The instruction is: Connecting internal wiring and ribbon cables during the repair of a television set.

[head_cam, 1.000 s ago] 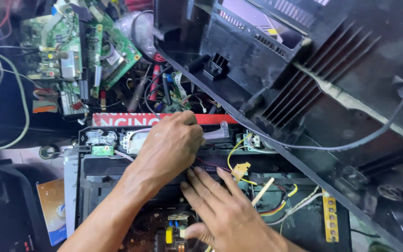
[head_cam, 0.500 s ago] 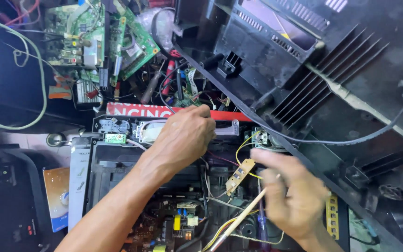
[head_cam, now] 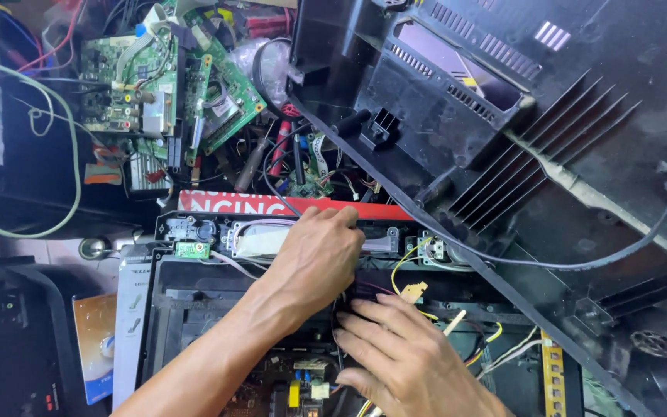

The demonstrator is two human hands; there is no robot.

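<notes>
My left hand [head_cam: 318, 255] reaches in from the lower left and lies on the far part of an opened black chassis [head_cam: 187, 309], fingers curled over its top rail. My right hand [head_cam: 403, 359] comes up from the bottom edge, fingers straight and close together, their tips pressed on a dark part just under my left palm. That part is hidden by both hands. Yellow wires [head_cam: 399, 262], a small tan board [head_cam: 413, 291] and a pale thin stick [head_cam: 455, 322] lie just right of my hands. A circuit board [head_cam: 295, 382] shows below my left wrist.
A big black plastic rear cover [head_cam: 550, 154] leans across the right side, with a black cable [head_cam: 580, 266] draped along it. Green circuit boards [head_cam: 148, 85], a screwdriver [head_cam: 248, 166] and tangled wires pile up behind a red strip [head_cam: 233, 202]. A white cable loop [head_cam: 67, 154] hangs left.
My right hand has left the wires at the right and moved left, back under my left palm. My left hand has stayed on the chassis rail.
</notes>
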